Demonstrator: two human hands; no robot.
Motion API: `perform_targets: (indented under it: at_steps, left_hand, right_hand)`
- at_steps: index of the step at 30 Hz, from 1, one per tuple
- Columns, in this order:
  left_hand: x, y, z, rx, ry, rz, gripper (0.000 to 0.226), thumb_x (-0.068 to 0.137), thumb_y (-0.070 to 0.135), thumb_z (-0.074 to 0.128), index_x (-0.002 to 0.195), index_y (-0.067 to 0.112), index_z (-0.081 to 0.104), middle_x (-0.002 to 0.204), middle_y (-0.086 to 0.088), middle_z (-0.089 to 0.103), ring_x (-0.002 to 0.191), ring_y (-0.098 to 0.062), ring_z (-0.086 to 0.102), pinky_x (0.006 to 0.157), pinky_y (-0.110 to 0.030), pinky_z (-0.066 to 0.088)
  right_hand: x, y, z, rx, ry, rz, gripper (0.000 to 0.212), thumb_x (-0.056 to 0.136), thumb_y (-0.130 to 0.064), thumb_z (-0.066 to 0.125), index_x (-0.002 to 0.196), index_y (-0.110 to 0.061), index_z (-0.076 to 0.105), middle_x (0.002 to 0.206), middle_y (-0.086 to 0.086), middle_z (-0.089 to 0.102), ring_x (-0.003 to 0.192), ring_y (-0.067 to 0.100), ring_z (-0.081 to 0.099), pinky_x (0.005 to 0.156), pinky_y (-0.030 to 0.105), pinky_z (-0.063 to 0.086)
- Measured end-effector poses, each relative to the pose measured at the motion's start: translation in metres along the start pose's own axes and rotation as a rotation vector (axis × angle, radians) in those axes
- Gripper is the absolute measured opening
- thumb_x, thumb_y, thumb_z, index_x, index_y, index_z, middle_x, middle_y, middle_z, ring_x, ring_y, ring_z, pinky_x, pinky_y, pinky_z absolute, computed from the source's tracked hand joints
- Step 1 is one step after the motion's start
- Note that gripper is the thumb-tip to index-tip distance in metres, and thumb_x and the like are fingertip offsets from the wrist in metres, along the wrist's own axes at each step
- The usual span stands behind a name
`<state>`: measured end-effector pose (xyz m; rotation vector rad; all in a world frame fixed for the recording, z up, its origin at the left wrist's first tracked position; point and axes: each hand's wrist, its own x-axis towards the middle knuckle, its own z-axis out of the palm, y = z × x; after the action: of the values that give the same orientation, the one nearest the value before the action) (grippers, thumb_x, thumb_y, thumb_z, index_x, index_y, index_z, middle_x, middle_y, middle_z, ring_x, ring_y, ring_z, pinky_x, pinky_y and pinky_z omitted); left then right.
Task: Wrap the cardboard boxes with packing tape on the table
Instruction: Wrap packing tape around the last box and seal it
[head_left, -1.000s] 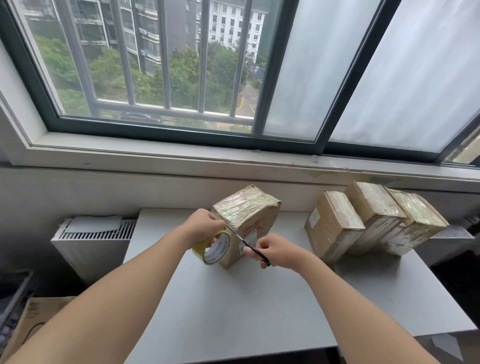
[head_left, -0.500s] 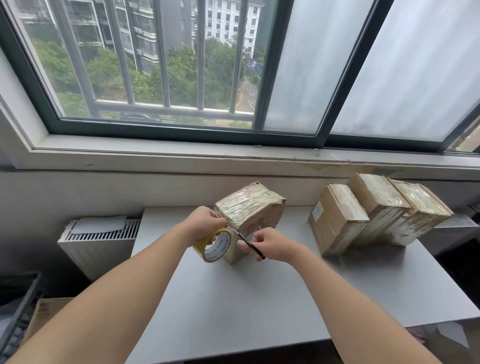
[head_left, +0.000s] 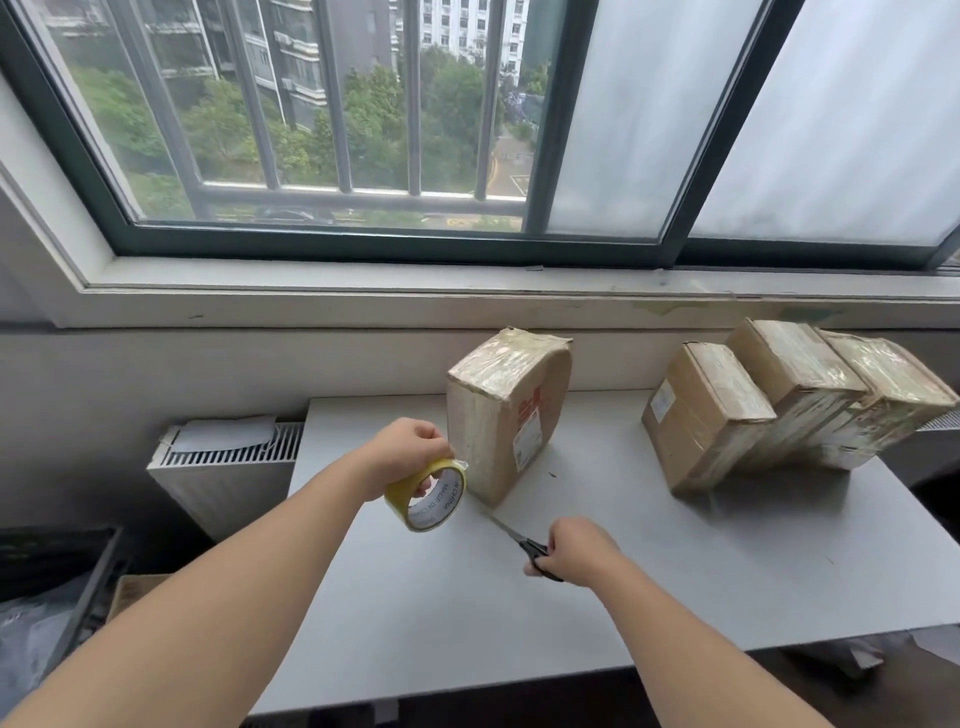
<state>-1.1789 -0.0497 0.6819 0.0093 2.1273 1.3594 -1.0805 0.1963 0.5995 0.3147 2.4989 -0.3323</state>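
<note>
Starting at the fingers: the left hand (head_left: 402, 449) has its fingers (head_left: 434, 439) curled over the top of the yellow roll of packing tape (head_left: 427, 496), with what looks like the thumb poked into the white core, so it's got a solid hold. The right hand (head_left: 574, 553) has its fingers wrapped round the handles of the black-handled scissors (head_left: 522, 540). Can't tell if the blades are apart or together, they just read as one thin line pointing at the roll.

Big change from half a second ago: back then the scissors were up between the roll and the tall tape-covered cardboard box (head_left: 498, 415), mid-snip. Now the right hand has pulled back toward the near edge of the grey counter (head_left: 519, 649). The roll sits clear of the box with only a short loose tail of tape on it, and nobody's touching the box. I'd say the strip is cut and this pass is done, maybe the whole box, since its top and left face already look shiny with tape.

The box stands upright on its own around the middle of the counter, toward the far edge. Three more taped brown cardboard boxes (head_left: 795, 384) lean on each other at the far right corner. Both forearms reach in from the near edge, the left hand higher with the roll just beside the box, the right hand lower and nearer to me.
</note>
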Motion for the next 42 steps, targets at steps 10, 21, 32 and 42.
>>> perform_targets:
  at_steps: [10,21,32,42]
  left_hand:
    - [-0.010,0.031,-0.013,-0.045,-0.193,0.075,0.018,0.101,0.021,0.060,0.096,0.006,0.070,0.065,-0.006,0.059,0.047,-0.017,0.046,0.046,-0.026,0.043]
    - [0.029,0.096,-0.047,-0.066,-0.103,0.190,0.020,0.101,0.023,0.062,0.102,0.006,0.072,0.067,-0.006,0.059,0.046,-0.011,0.044,0.042,-0.022,0.041]
    - [0.099,0.145,-0.049,0.027,0.000,0.062,0.019,0.103,0.022,0.057,0.099,0.009,0.071,0.066,-0.006,0.058,0.047,-0.014,0.041,0.045,-0.024,0.038]
    - [0.135,0.155,-0.047,0.096,-0.074,0.021,0.021,0.103,0.025,0.057,0.100,0.011,0.072,0.067,-0.005,0.060,0.046,-0.013,0.043,0.045,-0.023,0.040]
  right_hand:
    - [0.023,0.014,0.047,0.002,-0.080,0.035,0.017,0.103,-0.027,0.050,0.097,-0.015,0.060,0.109,0.012,0.066,0.105,0.032,0.064,0.074,0.029,0.040]
    - [0.033,-0.005,-0.181,0.540,0.840,-0.290,0.025,0.098,-0.035,0.064,0.117,-0.019,0.068,0.112,-0.001,0.070,0.105,0.016,0.063,0.094,0.036,0.052]
    - [0.135,-0.015,-0.209,0.229,0.160,-0.454,0.092,0.086,-0.073,0.059,0.162,-0.034,0.023,0.158,-0.009,0.031,0.146,0.020,0.030,0.119,0.046,0.034]
    - [0.124,-0.007,-0.208,0.169,0.121,-0.486,0.076,0.084,-0.081,0.052,0.152,-0.051,0.036,0.141,-0.020,0.036,0.135,0.011,0.032,0.114,0.044,0.036]
